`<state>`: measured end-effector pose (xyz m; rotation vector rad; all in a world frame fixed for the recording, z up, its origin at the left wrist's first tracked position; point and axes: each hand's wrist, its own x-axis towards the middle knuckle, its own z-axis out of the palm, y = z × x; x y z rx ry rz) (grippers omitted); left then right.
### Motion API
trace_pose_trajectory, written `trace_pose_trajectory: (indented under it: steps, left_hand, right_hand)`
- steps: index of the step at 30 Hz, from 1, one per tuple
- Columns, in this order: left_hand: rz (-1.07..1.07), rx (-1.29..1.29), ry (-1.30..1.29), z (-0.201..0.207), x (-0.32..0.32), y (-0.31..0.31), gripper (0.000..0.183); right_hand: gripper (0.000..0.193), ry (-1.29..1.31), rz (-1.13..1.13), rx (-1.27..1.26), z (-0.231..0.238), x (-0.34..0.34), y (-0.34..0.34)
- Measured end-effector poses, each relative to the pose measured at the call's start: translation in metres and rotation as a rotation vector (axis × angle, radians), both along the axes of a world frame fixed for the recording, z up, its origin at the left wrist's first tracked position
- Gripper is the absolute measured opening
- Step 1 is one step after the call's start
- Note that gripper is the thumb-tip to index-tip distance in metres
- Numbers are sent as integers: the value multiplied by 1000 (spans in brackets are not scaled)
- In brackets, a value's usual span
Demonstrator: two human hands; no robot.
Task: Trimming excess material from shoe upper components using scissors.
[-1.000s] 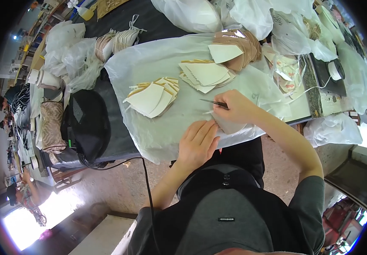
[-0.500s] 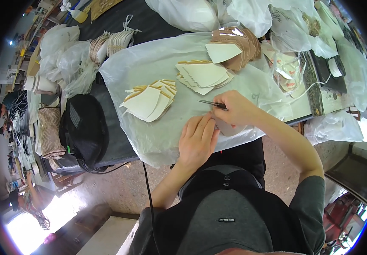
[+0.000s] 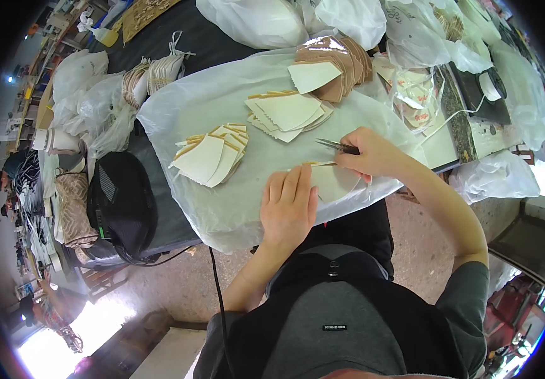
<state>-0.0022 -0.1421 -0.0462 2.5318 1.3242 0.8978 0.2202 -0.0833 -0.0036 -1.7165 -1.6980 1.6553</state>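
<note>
My right hand (image 3: pixel 373 153) is closed around small pointed scissors (image 3: pixel 338 146), their metal tips pointing left. Its fingers also reach the right edge of a pale, curved flat piece (image 3: pixel 337 183) lying near the front of the sheet. My left hand (image 3: pixel 288 205) lies flat with fingers stretched out, the fingertips at that piece's left edge. A tan strip runs along the piece's top edge. Beyond my hands sit two fanned stacks of similar white pieces with tan edges, the left stack (image 3: pixel 206 158) and the middle stack (image 3: pixel 291 112).
Translucent plastic sheeting (image 3: pixel 222 218) covers the black table. At the back are brown pieces (image 3: pixel 351 69) topped by one white piece (image 3: pixel 313 77), and filled plastic bags (image 3: pixel 253 22). A black mesh bag (image 3: pixel 123 196) stands left, near tied bundles (image 3: pixel 162 74). A white cord (image 3: pixel 452 120) crosses the right side.
My right hand has moved right with the scissors, away from my left hand. My left hand has flattened, and more of the pale piece shows between the hands. The whole view has shifted slightly.
</note>
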Motion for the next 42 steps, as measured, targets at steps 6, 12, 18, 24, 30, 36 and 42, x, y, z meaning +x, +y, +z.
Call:
trace_pose_trajectory:
  steps: [6, 12, 18, 24, 30, 36, 42]
  left_hand:
    - [-7, -32, 54, 0, 1, 1, 42]
    - [-33, 1, 140, 0, -1, 2, 42]
    - [-64, 20, 157, 2, 0, 5, 41]
    - [-145, -57, 132, 3, -3, 9, 40]
    - [-180, -28, 230, 13, -1, 10, 41]
    - [-183, 28, 305, 10, 8, 5, 46]
    - [-203, 54, 313, 18, 14, 4, 46]
  right_hand:
    - [23, 30, 25, 1, -2, 2, -2]
    - [19, 21, 182, 55, 1, 3, -2]
    - [19, -38, 230, 114, 1, 0, -5]
    - [19, -97, 205, 201, -1, -1, -8]
    - [19, -115, 215, 199, 1, -2, -9]
    - [18, -84, 194, 88, 3, -2, -7]
    - [22, -23, 178, -10, 0, 11, -5]
